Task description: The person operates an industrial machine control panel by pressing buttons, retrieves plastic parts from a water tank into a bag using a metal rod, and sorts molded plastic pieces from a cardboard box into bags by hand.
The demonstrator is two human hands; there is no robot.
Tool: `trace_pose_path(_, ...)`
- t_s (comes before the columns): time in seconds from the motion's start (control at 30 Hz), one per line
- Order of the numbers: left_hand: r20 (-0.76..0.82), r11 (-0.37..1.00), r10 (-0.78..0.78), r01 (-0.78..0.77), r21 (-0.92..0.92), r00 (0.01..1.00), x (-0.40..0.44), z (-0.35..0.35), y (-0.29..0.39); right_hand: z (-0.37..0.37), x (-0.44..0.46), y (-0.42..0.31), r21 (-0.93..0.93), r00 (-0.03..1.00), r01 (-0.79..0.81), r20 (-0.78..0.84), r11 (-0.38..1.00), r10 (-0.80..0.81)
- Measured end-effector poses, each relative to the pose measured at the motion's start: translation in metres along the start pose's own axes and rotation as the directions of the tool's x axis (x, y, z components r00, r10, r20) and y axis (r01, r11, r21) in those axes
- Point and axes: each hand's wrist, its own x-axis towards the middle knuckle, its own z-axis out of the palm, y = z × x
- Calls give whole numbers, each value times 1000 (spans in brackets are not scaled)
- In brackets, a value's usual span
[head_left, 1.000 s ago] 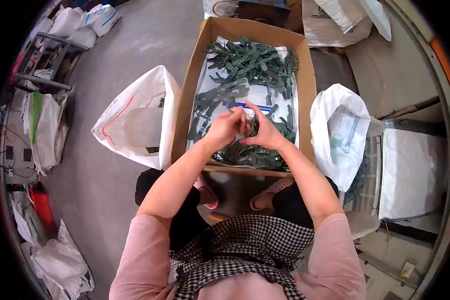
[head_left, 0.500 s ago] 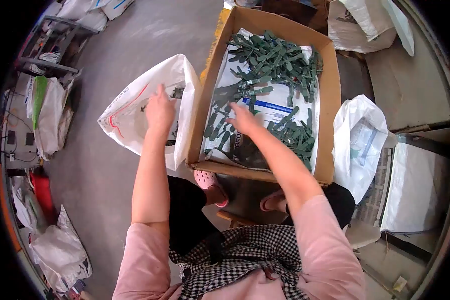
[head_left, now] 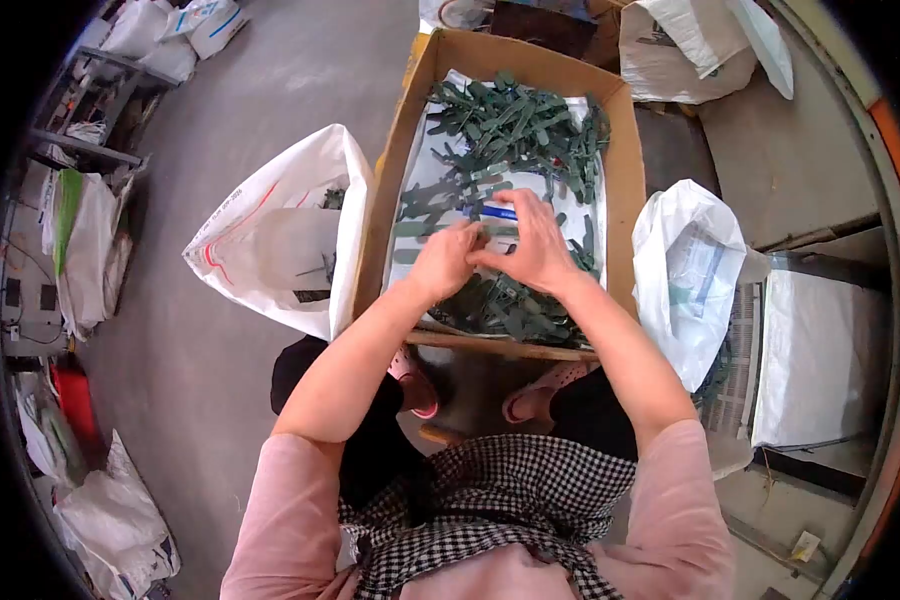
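Both hands meet over a cardboard box (head_left: pixel 625 200) that holds many flat dark green pieces (head_left: pixel 515 120) on a white sheet. My left hand (head_left: pixel 448 262) is closed, its fingertips pinched near the middle of the box; what they hold is too small to make out. Touching or almost touching it, my right hand (head_left: pixel 532 245) is curled with thumb and fingers brought together, and its grip is also unclear. More green pieces (head_left: pixel 520 310) lie under and in front of my hands. A blue printed strip (head_left: pixel 498 212) shows just behind the fingers.
Left of the box stands an open white sack (head_left: pixel 270 235) with a few dark bits inside. An open white bag (head_left: pixel 685 270) with clear plastic in it is on the right. Further sacks (head_left: pixel 95 250) line the left side. My pink shoes are below the box.
My left hand has moved right, from over the white sack back to the box. My right hand has come up beside it, and the fingers of both have closed together.
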Motion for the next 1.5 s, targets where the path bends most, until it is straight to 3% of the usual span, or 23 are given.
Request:
trace_pose_path(0.03,-3,1000,6,-6,3,1000,3,-2,11,-6,-6,7,-3,1000,3,-5,1000,-3)
trace_pose_path(0.1,73,885,-163,178,-430,984,6,-2,25,-1,-21,21,141,978,-89,201,986,59)
trace_pose_path(0.13,67,622,-131,135,-771,989,7,9,20,10,-29,30,310,974,-150,212,939,86)
trace_pose_path(0.17,64,629,-125,129,-767,990,8,10,26,15,-34,29,579,964,-237,239,780,116)
trace_pose_path(0.23,353,-108,-200,337,-935,914,3,13,35,25,-34,28,686,963,-257,243,681,119)
trace_pose_path(0.27,313,-117,-238,293,-949,919,3,14,35,27,-36,26,686,963,-256,241,681,120)
trace_pose_path(0.3,309,-113,-234,290,-950,922,5,11,34,28,-37,24,668,936,-340,305,662,174)
trace_pose_path(0.33,278,269,-252,344,-900,927,8,5,30,29,-36,24,643,904,-418,367,641,222)
trace_pose_path(0.37,242,608,-264,356,-710,934,9,-2,25,38,-37,31,448,907,-397,324,801,268)
trace_pose_path(0.4,176,947,-92,141,-289,980,4,-3,16,41,-38,34,237,904,-357,330,904,270)
trace_pose_path(0.43,-5,981,130,-128,149,991,-1,5,14,36,-35,27,11,902,-294,333,956,274)
trace_pose_path(0.5,23,867,289,-272,417,957,-5,-7,16,49,-35,35,-235,811,-273,465,933,355)
trace_pose_path(0.57,-69,869,178,-124,478,982,-5,-38,15,59,-36,45,-327,737,-175,582,929,343)
trace_pose_path(0.67,-319,768,-231,374,520,919,-12,-105,-23,70,-5,62,-371,782,-46,564,927,265)
trace_pose_path(0.77,-518,518,-358,627,582,777,-31,-130,-78,113,48,106,-573,990,77,143,816,7)
trace_pose_path(0.8,-618,339,-402,737,585,676,-34,-132,-86,122,63,112,-615,994,107,89,782,-65)
trace_pose_path(0.83,-625,334,-402,743,580,669,-31,-134,-85,129,75,118,-659,990,130,38,741,-139)
trace_pose_path(0.97,-400,850,-265,409,332,877,-11,-107,-51,162,79,130,-673,986,12,131,739,104)
trace_pose_path(1.03,-164,870,-381,413,270,910,-4,-81,-35,162,64,128,-460,920,-172,240,871,309)
trace_pose_path(1.1,-170,857,-282,327,399,944,-4,-49,-29,128,48,105,-399,935,-154,236,904,263)
trace_pose_path(1.37,-212,950,-71,131,283,975,11,0,9,3,-17,16,-146,962,-177,185,973,202)
trace_pose_path(1.43,-360,998,-70,62,-33,930,13,9,13,4,-31,24,-66,992,-117,50,991,120)
trace_pose_path(1.5,-50,778,-276,192,-597,960,13,1,21,-5,-31,13,127,998,-60,-26,990,64)
